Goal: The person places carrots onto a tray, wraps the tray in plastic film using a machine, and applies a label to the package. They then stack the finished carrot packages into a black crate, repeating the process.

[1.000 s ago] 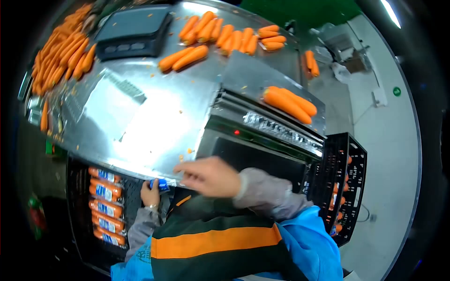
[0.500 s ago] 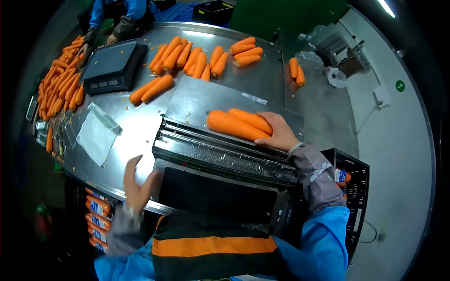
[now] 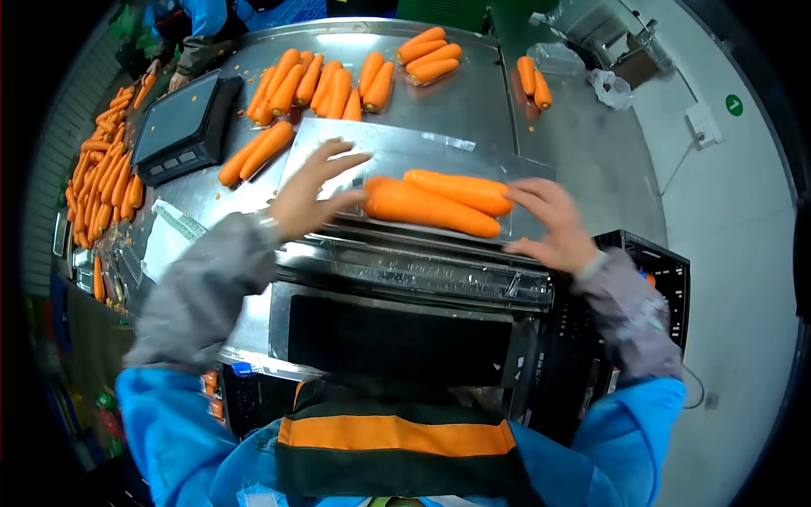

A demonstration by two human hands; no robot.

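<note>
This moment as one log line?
left hand: open, beside carrots | right hand: open, at their other end | carrots: two, on steel plate

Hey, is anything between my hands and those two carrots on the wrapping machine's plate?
Nothing visible. The left hand is open right at the left end of the two carrots, the right hand is open at their right end, and only the bare steel plate lies around them.

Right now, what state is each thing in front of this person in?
two carrots, lying side by side on the steel plate.
left hand, open, fingers spread at the pair's left end.
right hand, open, at the pair's right end.
scale, display unreadable.
loose carrots, lying in rows on the table.
</note>
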